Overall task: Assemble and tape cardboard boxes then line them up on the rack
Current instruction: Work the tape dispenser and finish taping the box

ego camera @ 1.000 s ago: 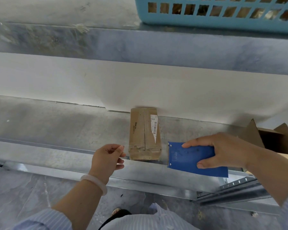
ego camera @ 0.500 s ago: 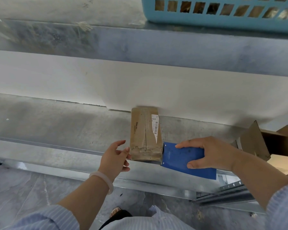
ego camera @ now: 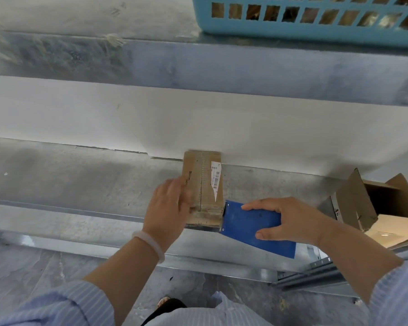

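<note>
Moved the left hand (ego camera: 167,208) to the right since half a second earlier: had touched only the near left corner of the cardboard box (ego camera: 203,184) with fingertips then, lay now over the box's left side and near end. Blurred by motion, so could not tell whether pressed flat or curled round the edge. Wore a pale bracelet (ego camera: 149,243) at the wrist.

Carried the blue tool (ego camera: 252,222) leftward as well in the right hand (ego camera: 285,220): stood apart from the box a second before, met the box's near right corner now with its toothed edge. Clasped the tool with thumb on the near edge and fingers on the far edge.

Left the box where it had been: on the metal shelf (ego camera: 80,180), far end against the white wall (ego camera: 198,118), near end at the shelf's front lip. Looked narrow, brown and closed, with a seam running near to far along the top, dark print at the left, a white barcode label at the right, and a worn, creased near end.

Kept an open carton (ego camera: 363,203) further right, flaps up, and a light blue basket (ego camera: 316,29) on the level above.
</note>
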Demonstrator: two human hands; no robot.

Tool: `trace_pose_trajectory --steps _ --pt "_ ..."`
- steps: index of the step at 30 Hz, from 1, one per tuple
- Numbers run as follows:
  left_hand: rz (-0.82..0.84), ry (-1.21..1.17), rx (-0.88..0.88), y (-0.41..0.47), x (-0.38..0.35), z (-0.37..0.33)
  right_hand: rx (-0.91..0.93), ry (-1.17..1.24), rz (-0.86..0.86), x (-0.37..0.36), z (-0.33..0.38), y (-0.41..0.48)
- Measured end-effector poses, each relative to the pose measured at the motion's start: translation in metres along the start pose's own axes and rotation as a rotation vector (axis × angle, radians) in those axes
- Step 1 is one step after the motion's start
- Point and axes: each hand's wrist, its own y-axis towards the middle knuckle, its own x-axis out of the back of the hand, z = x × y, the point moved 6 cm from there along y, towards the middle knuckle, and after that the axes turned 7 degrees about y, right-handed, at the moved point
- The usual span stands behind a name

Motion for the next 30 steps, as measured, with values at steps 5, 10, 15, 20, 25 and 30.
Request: trace_pose_trajectory --steps 5,10,15,20,25,30 --pt "0.397 0.410 -0.362 0.012 -0.048 -0.038 -0.012 0.026 -0.006 -0.002 -0.001 -0.003" --pt "0.448 0.543 -0.400 0.009 -0.064 -0.024 -0.057 0.150 0.014 0.003 -0.010 -0.017" --pt "0.450 0.522 -0.414 0.011 -0.065 -0.024 -0.060 0.204 0.031 0.012 -0.011 -0.030" --pt "0.450 0.520 -0.422 0.011 -0.064 -0.024 -0.075 0.241 0.063 0.017 -0.010 -0.034" --pt "0.449 0.507 -0.426 0.010 -0.064 -0.023 -0.103 0.217 0.092 0.025 -0.010 -0.032" --pt "0.445 0.513 -0.430 0.010 -0.065 -0.024 -0.141 0.162 0.081 0.038 -0.005 -0.037"
